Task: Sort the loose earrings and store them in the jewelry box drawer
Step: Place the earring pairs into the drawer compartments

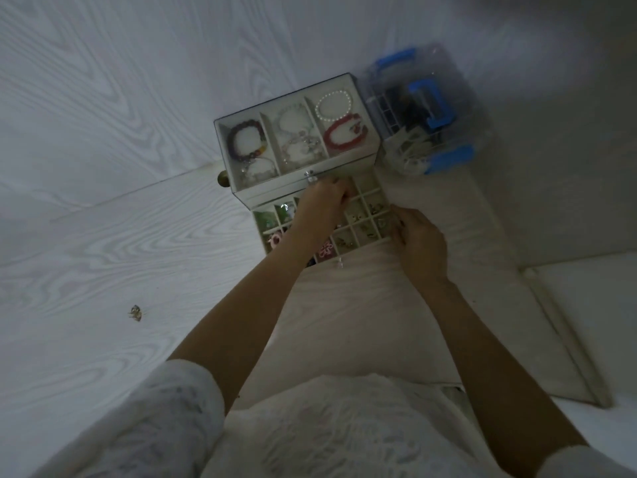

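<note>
A white jewelry box [344,162] stands on the wooden surface, its glass top showing bracelets in three sections. Its drawer [375,241] is pulled out toward me, a grid of small cells with earrings in several of them. My left hand [320,210] reaches over the drawer's middle, fingers curled down into a cell near the box front; what they hold is hidden. My right hand [418,239] grips the drawer's right front corner. A pink flower earring [325,250] lies in a front cell. One loose earring [136,312] lies on the surface far to the left.
A clear plastic organiser with blue handle and latches [422,110] stands right of the box. A small dark knob [223,179] sits at the box's left. A raised white edge [565,336] runs along the right. My white-clothed lap fills the bottom.
</note>
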